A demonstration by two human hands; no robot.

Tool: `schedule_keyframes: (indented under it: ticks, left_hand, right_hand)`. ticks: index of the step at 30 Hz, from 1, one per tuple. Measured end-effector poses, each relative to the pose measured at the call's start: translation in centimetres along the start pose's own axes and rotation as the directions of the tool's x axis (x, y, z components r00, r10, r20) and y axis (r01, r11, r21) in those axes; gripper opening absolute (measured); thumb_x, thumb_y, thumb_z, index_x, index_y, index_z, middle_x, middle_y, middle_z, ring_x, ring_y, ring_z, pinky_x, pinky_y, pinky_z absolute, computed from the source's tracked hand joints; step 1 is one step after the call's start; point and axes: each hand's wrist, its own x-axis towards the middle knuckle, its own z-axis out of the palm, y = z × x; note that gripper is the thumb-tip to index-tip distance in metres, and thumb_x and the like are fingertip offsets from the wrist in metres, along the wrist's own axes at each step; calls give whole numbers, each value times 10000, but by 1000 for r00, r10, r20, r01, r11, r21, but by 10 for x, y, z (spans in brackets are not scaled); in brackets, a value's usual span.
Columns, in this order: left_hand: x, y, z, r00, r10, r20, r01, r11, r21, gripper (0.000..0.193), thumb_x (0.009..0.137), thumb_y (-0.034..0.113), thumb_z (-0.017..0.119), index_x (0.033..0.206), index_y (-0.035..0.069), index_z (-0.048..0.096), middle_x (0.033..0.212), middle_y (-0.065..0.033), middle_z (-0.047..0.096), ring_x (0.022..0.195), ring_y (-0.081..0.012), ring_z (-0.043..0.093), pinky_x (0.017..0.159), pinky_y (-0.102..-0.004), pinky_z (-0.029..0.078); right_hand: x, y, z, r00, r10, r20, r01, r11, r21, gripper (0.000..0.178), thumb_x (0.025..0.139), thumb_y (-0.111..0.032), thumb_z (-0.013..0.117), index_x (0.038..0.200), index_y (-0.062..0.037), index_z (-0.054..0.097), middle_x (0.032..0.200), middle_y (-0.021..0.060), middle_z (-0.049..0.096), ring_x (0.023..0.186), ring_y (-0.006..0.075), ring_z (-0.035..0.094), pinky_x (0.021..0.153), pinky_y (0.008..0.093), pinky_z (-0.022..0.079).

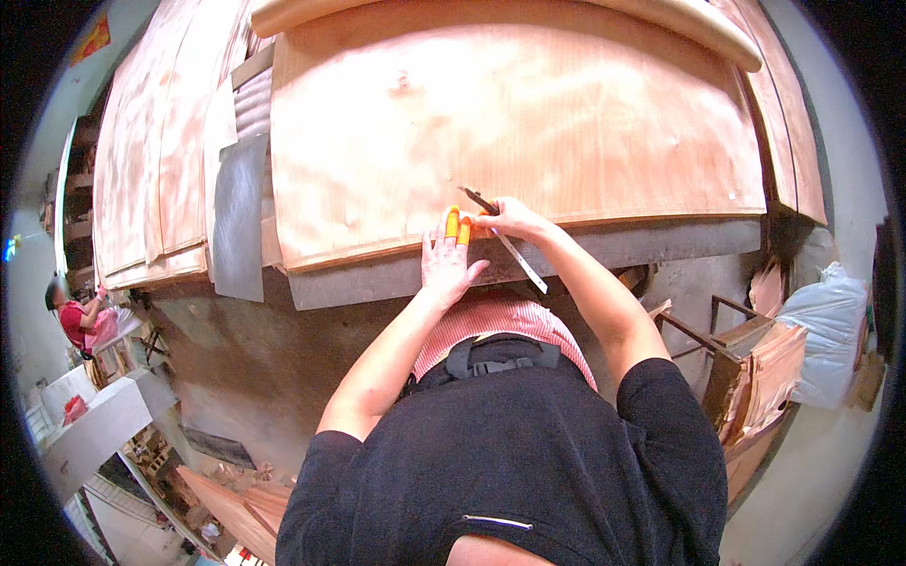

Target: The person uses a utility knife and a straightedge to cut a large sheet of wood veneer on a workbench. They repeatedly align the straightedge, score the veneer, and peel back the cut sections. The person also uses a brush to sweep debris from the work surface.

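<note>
My left hand point(447, 268) lies flat with fingers spread at the near edge of a large wood veneer sheet point(519, 113). Orange covers point(452, 223) wrap two of its fingers. Just right of it, my right hand point(517, 219) is closed around a dark, slim knife point(479, 201), whose pointed end aims up and left over the sheet. A narrow white strip point(521, 260) slants down from beneath the right hand past the sheet's edge; whether the hand grips it too, I cannot tell. The fingertips of both hands nearly meet.
A grey metal-like edge point(661, 247) runs under the sheet stack. Further sheets point(160, 141) and a grey plate point(241, 217) are at left. A rolled sheet point(679, 26) lies along the far side. At right stand a frame with sheets point(755, 377); a person point(75, 321) works far left.
</note>
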Motion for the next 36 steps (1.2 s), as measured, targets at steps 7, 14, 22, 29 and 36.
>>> schedule_keyframes:
  ticks: [7, 14, 22, 29, 36]
  left_hand:
    - [4, 6, -13, 996, -37, 78, 31, 997, 72, 838, 715, 548, 543, 1321, 35, 276, 1401, -146, 201, 1314, -261, 140, 1020, -525, 113]
    - [7, 3, -19, 995, -11, 103, 1, 995, 99, 830, 691, 511, 590, 1314, 50, 290, 1378, -150, 244, 1305, -243, 170, 1019, -515, 120]
    - [92, -31, -37, 926, -75, -369, -52, 946, -321, 384, 767, 301, 594, 1040, 33, 559, 1050, -173, 549, 948, -326, 534, 817, -380, 429]
    - [139, -33, -21, 996, -72, 45, 70, 997, 44, 783, 760, 544, 495, 1319, 40, 282, 1393, -128, 221, 1316, -281, 100, 1041, -502, 44]
    - [145, -29, -39, 988, -67, 136, 44, 985, 165, 839, 736, 612, 464, 1329, 51, 275, 1396, -113, 237, 1322, -261, 107, 1047, -502, 2]
  right_hand:
    - [-18, -29, -30, 992, -69, 105, 122, 730, -673, 213, 759, -255, 564, 807, -59, 630, 690, 116, 622, 645, 242, 597, 611, 351, 460]
    - [14, -76, -91, 969, 109, 223, 30, 842, -539, 185, 760, -273, 611, 783, -95, 652, 562, 3, 539, 505, 121, 475, 472, 275, 353]
    - [84, -70, -75, 987, -116, -109, 113, 993, -35, 256, 762, -316, 636, 801, -66, 670, 532, -52, 463, 465, 37, 390, 425, 198, 281]
    - [71, -90, -84, 997, 33, -69, -49, 968, -246, 312, 710, -364, 669, 624, -76, 586, 533, -22, 498, 471, 81, 442, 430, 225, 305]
    - [72, -114, -105, 992, -81, -101, -36, 575, -818, 211, 749, -253, 593, 797, -55, 647, 603, 63, 597, 586, 140, 575, 551, 298, 453]
